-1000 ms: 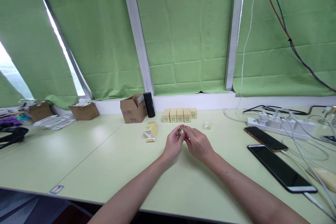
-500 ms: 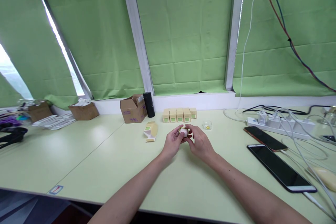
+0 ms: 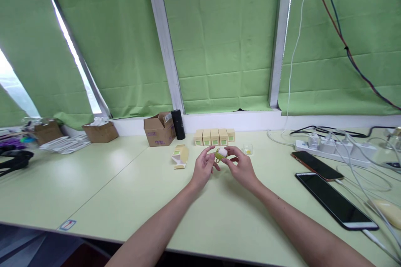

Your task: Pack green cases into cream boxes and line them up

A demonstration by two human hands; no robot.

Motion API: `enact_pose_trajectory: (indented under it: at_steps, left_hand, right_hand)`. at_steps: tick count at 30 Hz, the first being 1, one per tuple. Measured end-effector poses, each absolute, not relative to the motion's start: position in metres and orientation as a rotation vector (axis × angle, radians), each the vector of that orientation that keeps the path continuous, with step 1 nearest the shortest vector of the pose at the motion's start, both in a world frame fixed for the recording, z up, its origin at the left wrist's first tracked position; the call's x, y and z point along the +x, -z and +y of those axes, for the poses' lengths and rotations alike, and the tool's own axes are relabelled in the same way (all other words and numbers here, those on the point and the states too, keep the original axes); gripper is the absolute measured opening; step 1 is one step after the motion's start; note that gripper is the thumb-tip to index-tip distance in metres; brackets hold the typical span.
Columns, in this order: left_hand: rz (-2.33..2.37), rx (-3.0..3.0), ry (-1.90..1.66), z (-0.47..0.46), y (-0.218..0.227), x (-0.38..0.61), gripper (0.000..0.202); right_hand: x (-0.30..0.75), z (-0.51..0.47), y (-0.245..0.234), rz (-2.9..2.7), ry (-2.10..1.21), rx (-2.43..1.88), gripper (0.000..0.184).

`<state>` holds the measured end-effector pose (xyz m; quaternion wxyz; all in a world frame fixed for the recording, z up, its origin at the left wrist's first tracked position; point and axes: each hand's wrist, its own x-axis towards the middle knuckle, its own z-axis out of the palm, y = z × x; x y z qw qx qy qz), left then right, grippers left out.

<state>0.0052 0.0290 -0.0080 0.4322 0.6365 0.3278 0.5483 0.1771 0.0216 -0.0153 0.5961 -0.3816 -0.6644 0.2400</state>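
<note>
Just above the table, my two hands hold a small white-and-green case (image 3: 221,154), its rounded white part on top and a green cover with a small loop below. My right hand (image 3: 242,167) pinches it from the right between thumb and fingers. On the other side, the thumb and fingertips of my left hand (image 3: 203,168) press against the green part, its lower fingers bent loosely. An opened cream carton (image 3: 180,157) lies to the left of the hands. To the right sits a small clear container (image 3: 247,149) with something yellow in it.
Behind the hands stands a row of small cream boxes (image 3: 214,137). A cardboard box (image 3: 159,130) and a black cylinder (image 3: 178,124) stand back left. On the right are two phones (image 3: 335,200), a white power strip (image 3: 336,152) and tangled cables.
The case has been tilted and turned, so its green cover and loop now show. My left fingers have loosened and spread a little, while the right hand keeps its pinch.
</note>
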Motion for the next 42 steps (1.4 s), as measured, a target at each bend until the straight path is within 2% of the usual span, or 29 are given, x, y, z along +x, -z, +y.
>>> enact_pose_trajectory:
  at_steps: [5, 7, 11, 17, 31, 35, 39, 42]
  left_hand:
    - [0.96, 1.804, -1.523, 0.03, 0.009, -0.003, 0.037]
    - [0.992, 1.994, -1.583, 0.029, 0.01, -0.005, 0.033]
    - [0.971, 2.332, -1.617, 0.028, 0.012, -0.006, 0.048]
    - [0.989, 2.58, -1.519, 0.026, 0.013, -0.004, 0.06]
    - [1.026, 2.387, -1.53, 0.034, 0.018, -0.002, 0.046]
    - [1.096, 2.155, -1.516, 0.032, 0.013, 0.0, 0.039]
    - [1.131, 1.969, -1.54, 0.034, 0.009, 0.0, 0.034]
    - [1.125, 1.853, -1.572, 0.039, 0.01, -0.001, 0.03]
  right_hand:
    - [0.177, 0.027, 0.013, -1.345, -0.865, -0.812, 0.044]
    - [0.176, 0.029, 0.012, -1.271, -0.955, -0.784, 0.051]
    - [0.177, 0.03, 0.01, -1.143, -1.115, -0.78, 0.06]
    - [0.177, 0.025, 0.007, -1.147, -1.226, -0.806, 0.059]
    - [0.179, 0.028, 0.012, -1.216, -1.196, -0.933, 0.068]
    - [0.186, 0.039, 0.022, -1.312, -1.048, -1.013, 0.059]
    - [0.205, 0.055, 0.032, -1.379, -0.623, -1.268, 0.028]
    - [0.226, 0.066, 0.039, -1.381, -0.292, -1.534, 0.033]
